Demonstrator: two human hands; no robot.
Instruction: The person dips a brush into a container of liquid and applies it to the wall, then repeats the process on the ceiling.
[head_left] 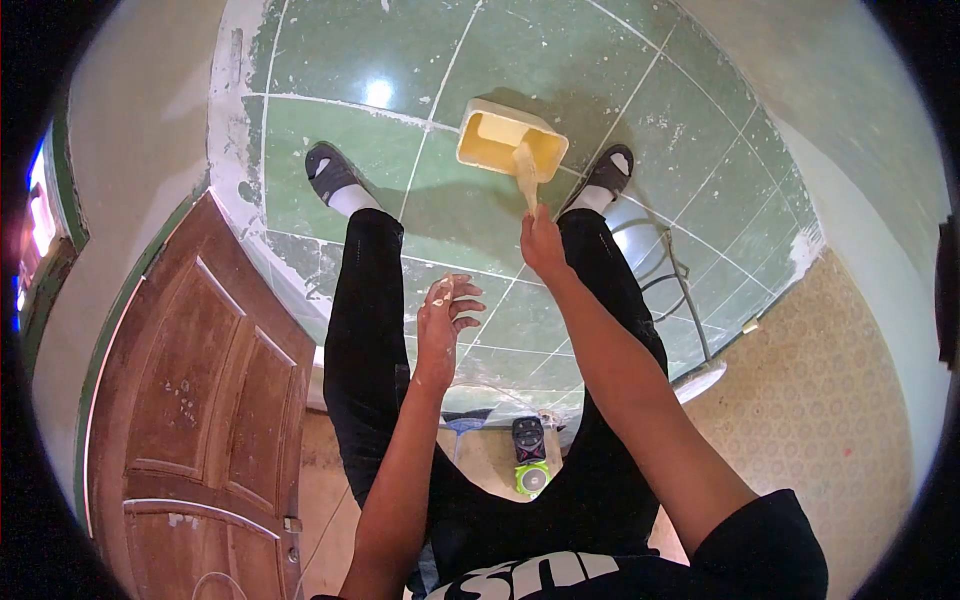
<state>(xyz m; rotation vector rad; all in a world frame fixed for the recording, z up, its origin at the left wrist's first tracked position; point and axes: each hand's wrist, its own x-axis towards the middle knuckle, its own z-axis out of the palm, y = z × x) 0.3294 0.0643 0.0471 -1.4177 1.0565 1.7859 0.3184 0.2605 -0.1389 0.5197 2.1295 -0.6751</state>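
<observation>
Head view, taken left to right. The left hand [440, 315] hangs over the green tiled floor [340, 125] with its fingers apart and slightly curled; nothing is seen in its grip. Pale residue coats the fingers, so a touch on the black trousers [368, 300] would probably leave marks, and anything taken up could slip.

Near the middle, the rectangular plastic tub [487, 150] rests on the tiles between the two sandals, nearer the right sandal [606, 175] than the left sandal [334, 178]. Risk noted: a careless step, or a hard sideways push of the tool against the wall, could shift or tip it. Lifting a loaded blade too quickly could drip onto tiles that already carry pale spots.

The right hand [542, 245] is closed on the handle end of the flat-bladed tool [527, 180]; brush or putty knife, cannot tell. The broad end reaches over the near rim into the tub, which lies just beyond the right grip and well apart from the left. A loose hold could let the tool drop in. The depth of any contents cannot be determined.
</observation>
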